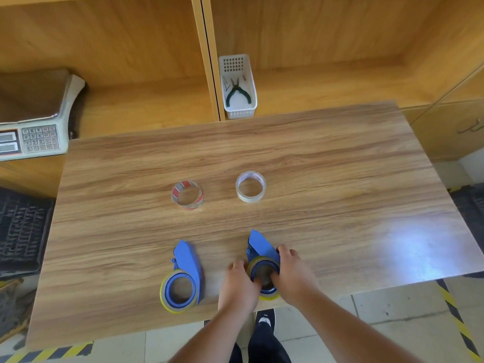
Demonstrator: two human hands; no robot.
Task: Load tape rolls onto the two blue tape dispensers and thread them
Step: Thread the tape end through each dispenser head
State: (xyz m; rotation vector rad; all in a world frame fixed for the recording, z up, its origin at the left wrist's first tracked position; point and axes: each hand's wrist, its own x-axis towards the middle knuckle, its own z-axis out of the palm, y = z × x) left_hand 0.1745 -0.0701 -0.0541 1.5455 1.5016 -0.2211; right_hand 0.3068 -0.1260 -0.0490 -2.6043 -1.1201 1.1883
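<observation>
Both hands clamp the right blue plastic tape dispenser (pixel 262 263) low centre: left hand (pixel 239 282) steadying, right hand (pixel 293 273) thumb in its hub. Clear tape rolls (pixel 250 186) wait mid-frame.

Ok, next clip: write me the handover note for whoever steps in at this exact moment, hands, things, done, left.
Left hand: on the left side of the right dispenser, fingers at its yellow-edged roll.
Right hand: gripping the same dispenser from the right, thumb in the roll's core.
Left dispenser: lying untouched near the table's front edge, a yellow-edged roll already on its hub.
Spare rolls: red-printed roll and white roll lie flat mid-table, untouched.
Done: both dispensers carry a roll.
Left: threading; whether either is threaded cannot be told from here.
</observation>
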